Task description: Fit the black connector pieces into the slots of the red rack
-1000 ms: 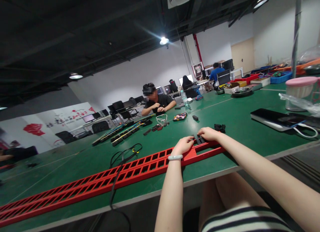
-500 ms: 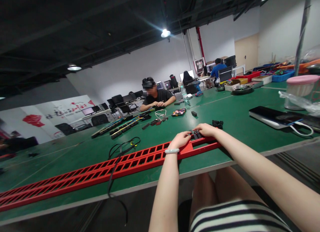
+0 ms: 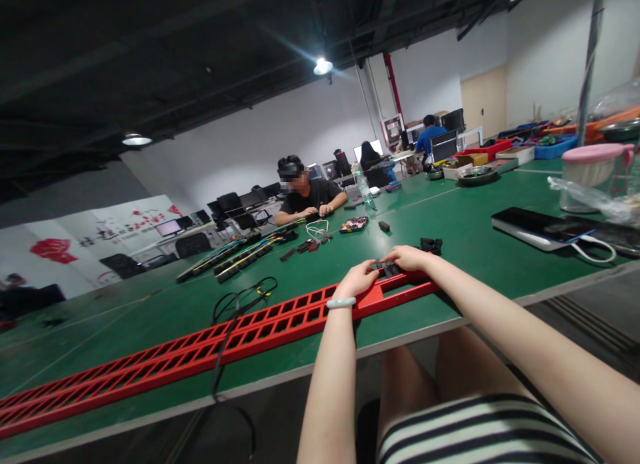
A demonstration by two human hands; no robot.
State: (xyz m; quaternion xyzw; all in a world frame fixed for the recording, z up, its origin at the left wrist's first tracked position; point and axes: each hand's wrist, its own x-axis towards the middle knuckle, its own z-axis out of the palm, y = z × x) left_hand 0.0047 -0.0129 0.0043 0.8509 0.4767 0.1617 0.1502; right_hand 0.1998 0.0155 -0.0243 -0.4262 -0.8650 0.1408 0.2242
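Note:
A long red slotted frame [image 3: 280, 317] lies along the front of the green table [image 3: 450, 211]. Near its right end, my left hand [image 3: 361, 279], with a pale bracelet on the wrist, rests over the frame with fingers closed at small black parts [image 3: 390, 269]. My right hand [image 3: 404, 257] reaches the same parts from the right, its fingertips pressed onto them. The black parts sit in the frame's end between both hands and are partly hidden by fingers. Just beyond my right hand lies a small black bundle [image 3: 431, 245].
A black cable [image 3: 220, 351] crosses the frame and hangs over the edge. A phone [image 3: 537, 222] on a white block, a pink-lidded container [image 3: 590, 177] and trays stand right. Across the table sits a person [image 3: 310, 194] near black strips with wires [image 3: 250, 257].
The whole view has shifted slightly, moving things a little left in the picture. Both hands stay at the black parts, with only slight finger movement.

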